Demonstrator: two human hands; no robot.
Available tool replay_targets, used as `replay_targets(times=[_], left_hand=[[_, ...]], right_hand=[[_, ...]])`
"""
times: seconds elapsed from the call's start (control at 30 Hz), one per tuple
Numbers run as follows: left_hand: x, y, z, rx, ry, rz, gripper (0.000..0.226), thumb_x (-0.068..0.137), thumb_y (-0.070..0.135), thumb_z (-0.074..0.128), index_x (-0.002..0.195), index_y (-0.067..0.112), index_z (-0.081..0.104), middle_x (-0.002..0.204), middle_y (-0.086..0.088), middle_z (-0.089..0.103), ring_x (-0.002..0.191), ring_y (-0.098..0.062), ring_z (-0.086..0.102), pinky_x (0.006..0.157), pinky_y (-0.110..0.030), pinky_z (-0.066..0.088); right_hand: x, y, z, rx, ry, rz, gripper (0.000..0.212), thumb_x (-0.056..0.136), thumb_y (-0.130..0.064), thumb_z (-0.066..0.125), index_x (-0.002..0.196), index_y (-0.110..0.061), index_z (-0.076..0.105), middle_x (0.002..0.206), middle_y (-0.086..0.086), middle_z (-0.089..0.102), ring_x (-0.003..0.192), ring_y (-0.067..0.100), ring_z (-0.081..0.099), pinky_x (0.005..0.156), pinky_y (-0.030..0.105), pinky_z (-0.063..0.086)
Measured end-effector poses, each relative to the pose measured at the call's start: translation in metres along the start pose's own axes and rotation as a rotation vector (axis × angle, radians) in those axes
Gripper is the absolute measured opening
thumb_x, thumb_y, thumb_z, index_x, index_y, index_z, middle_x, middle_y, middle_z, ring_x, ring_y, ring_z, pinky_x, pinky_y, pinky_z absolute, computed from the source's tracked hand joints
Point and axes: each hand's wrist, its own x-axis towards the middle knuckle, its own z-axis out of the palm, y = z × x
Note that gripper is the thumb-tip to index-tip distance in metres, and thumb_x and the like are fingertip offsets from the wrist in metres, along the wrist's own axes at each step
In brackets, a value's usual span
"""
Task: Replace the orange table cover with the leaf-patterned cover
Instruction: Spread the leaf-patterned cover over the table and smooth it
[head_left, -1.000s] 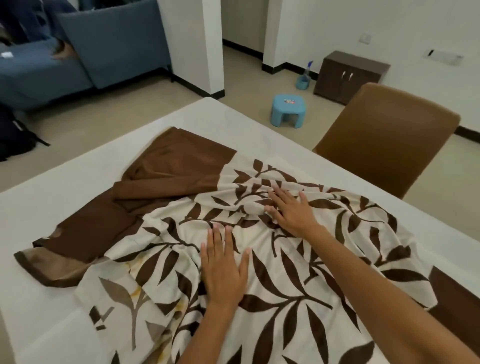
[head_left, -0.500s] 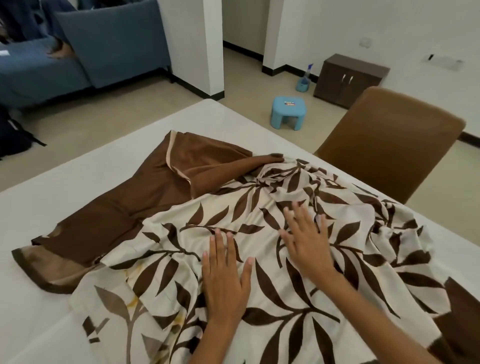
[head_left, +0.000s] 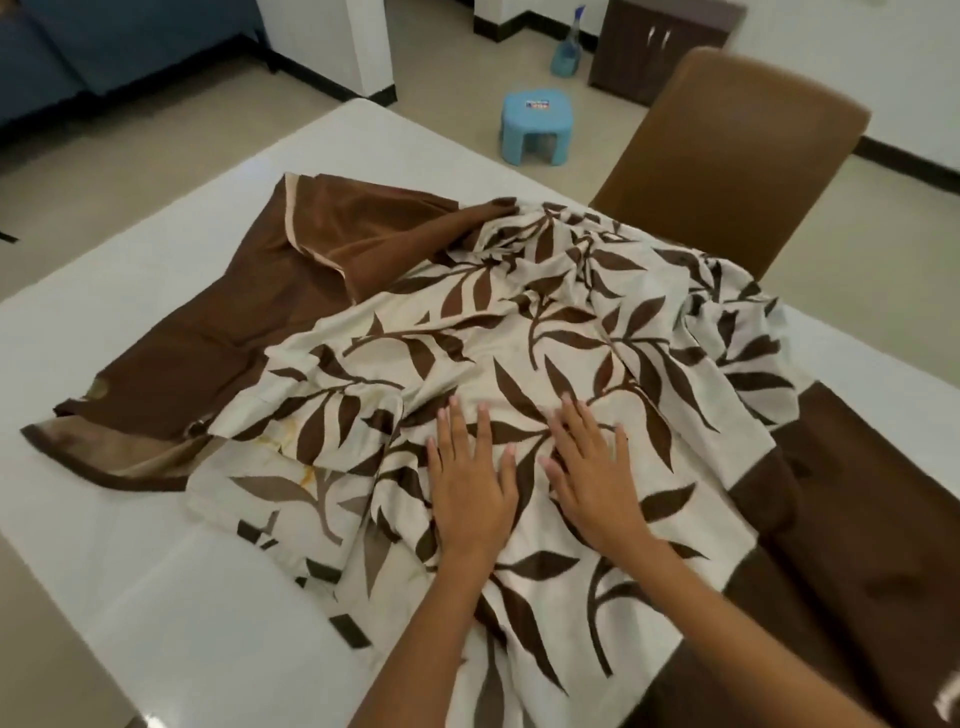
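The blue stool (head_left: 536, 127) on the floor at one o'clock carries a sticker, too blurred to read.

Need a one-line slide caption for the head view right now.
Left hand and right hand press flat, side by side, on the rumpled leaf-patterned cover lying partly spread over the white table.

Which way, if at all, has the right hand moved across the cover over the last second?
Yes. The right hand has drawn back from the bunched folds near the chair toward the person, ending flat beside the left hand on the leaf-patterned cover.
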Motion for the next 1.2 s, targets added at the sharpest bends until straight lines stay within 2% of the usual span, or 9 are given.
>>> replay_targets(times=[0.1,0.2,0.3,0.5,0.73,0.9,1.0,1.1,1.2], left_hand=[[0.001,-0.001,-0.010,-0.074,-0.016,0.038,0.057,0.100,0.044,0.018,0.150,0.016,0.022,0.158,-0.010,0.012,0.146,-0.022,0.008,0.118,-0.047,0.016],[-0.017,0.000,-0.025,-0.090,0.050,0.115,0.053,0.101,0.035,0.026,0.150,0.015,0.023,0.159,-0.009,0.011,0.147,-0.020,0.003,0.119,-0.043,0.007],[-0.078,0.005,-0.036,-0.152,0.132,-0.055,0.055,0.101,0.034,0.030,0.151,0.015,0.020,0.159,-0.009,0.006,0.147,-0.022,0.000,0.118,-0.039,0.000],[-0.193,0.006,-0.023,-0.132,0.010,-0.117,0.068,0.099,0.047,0.023,0.152,0.006,0.008,0.159,-0.014,0.000,0.147,-0.027,0.002,0.117,-0.048,0.015],[-0.192,-0.002,-0.025,-0.066,-0.025,-0.095,0.079,0.095,0.060,0.019,0.151,0.006,0.012,0.159,-0.015,0.007,0.147,-0.026,0.005,0.118,-0.044,0.009],[-0.196,-0.001,-0.027,-0.062,-0.013,-0.064,0.075,0.095,0.057,0.022,0.152,0.008,0.012,0.159,-0.014,0.008,0.147,-0.025,0.007,0.118,-0.045,0.011],[-0.198,-0.001,-0.028,-0.070,0.001,-0.065,0.075,0.095,0.055,0.024,0.152,0.008,0.011,0.159,-0.013,0.005,0.147,-0.025,0.005,0.118,-0.043,0.008],[-0.197,0.003,-0.029,-0.091,0.020,-0.090,0.072,0.096,0.051,0.025,0.151,0.005,0.016,0.159,-0.014,0.006,0.147,-0.026,0.005,0.119,-0.040,0.005],[-0.193,-0.001,-0.030,-0.072,0.017,-0.089,0.069,0.097,0.049,0.026,0.150,0.005,0.018,0.159,-0.013,0.006,0.147,-0.026,0.005,0.119,-0.039,0.003]], right_hand=[[-0.121,0.004,0.007,-0.020,-0.005,0.081,0.057,0.099,-0.049,0.013,0.150,-0.024,0.017,0.159,-0.002,0.006,0.145,0.015,0.005,0.115,0.044,-0.002],[-0.190,0.016,0.004,-0.069,-0.064,0.158,0.058,0.098,-0.053,0.018,0.148,-0.025,0.023,0.158,-0.003,0.008,0.145,0.015,0.008,0.115,0.041,-0.003],[-0.213,0.016,-0.004,-0.075,-0.084,0.179,0.060,0.098,-0.055,0.015,0.149,-0.024,0.019,0.158,-0.001,0.010,0.145,0.015,0.008,0.115,0.044,0.002],[-0.204,-0.011,-0.002,-0.056,-0.089,0.073,0.062,0.098,-0.057,0.015,0.149,-0.023,0.016,0.158,-0.001,0.007,0.145,0.014,0.004,0.116,0.044,0.000],[-0.204,0.021,-0.005,-0.096,-0.097,0.043,0.059,0.098,-0.054,0.018,0.150,-0.027,0.015,0.158,-0.006,0.002,0.145,0.010,-0.003,0.117,0.041,0.003],[-0.202,0.056,-0.020,-0.113,-0.039,0.150,0.056,0.099,-0.049,0.014,0.149,-0.025,0.020,0.158,-0.006,0.009,0.145,0.012,0.008,0.117,0.041,0.012],[-0.196,0.046,-0.024,-0.178,0.032,0.210,0.057,0.099,-0.048,0.012,0.148,-0.020,0.023,0.157,0.001,0.014,0.145,0.016,0.009,0.117,0.040,0.003],[-0.170,0.012,-0.023,-0.240,0.062,0.028,0.057,0.099,-0.049,0.026,0.149,-0.025,0.017,0.158,0.003,0.008,0.146,0.020,0.002,0.116,0.047,-0.002],[-0.130,0.003,-0.020,-0.304,0.040,-0.109,0.058,0.097,-0.052,0.026,0.149,-0.027,0.019,0.158,0.004,0.007,0.146,0.022,-0.001,0.115,0.051,-0.003]])
